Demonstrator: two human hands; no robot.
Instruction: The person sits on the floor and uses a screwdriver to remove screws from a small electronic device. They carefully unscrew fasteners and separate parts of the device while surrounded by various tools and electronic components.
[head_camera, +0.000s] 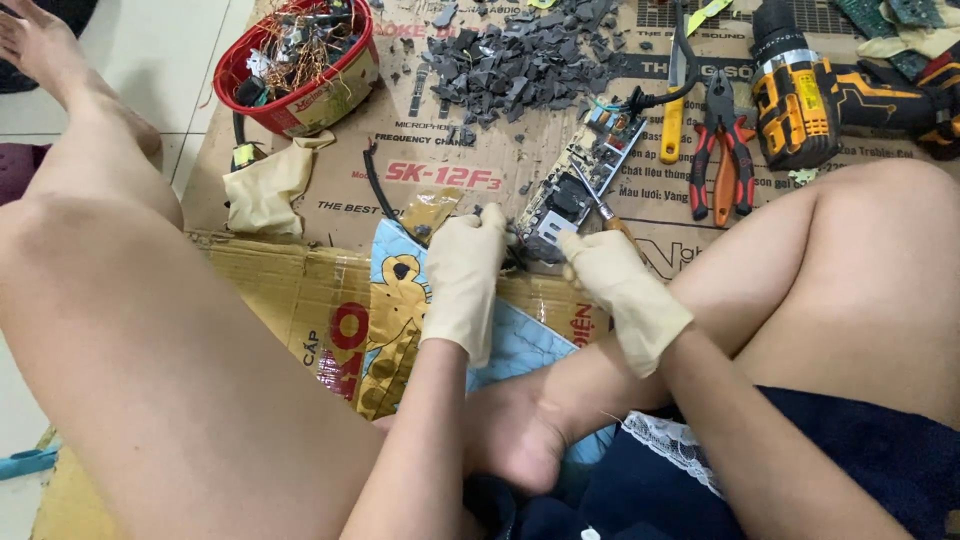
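A long circuit board (585, 175) lies on flattened cardboard (330, 205) in front of me. My left hand (463, 280), in a cream glove, presses on the board's near end. My right hand (622, 290), also gloved, is shut on a screwdriver (600, 205) whose metal tip rests on the board's components. Both hands sit close together just above my crossed legs.
A red bowl (300, 60) of copper wire and scrap stands far left. A pile of dark grey fragments (525, 60) lies beyond the board. Red-handled pliers (722, 150), a yellow-handled tool (672, 125) and a yellow and black drill (800, 90) lie to the right. A spare glove (265, 185) lies left.
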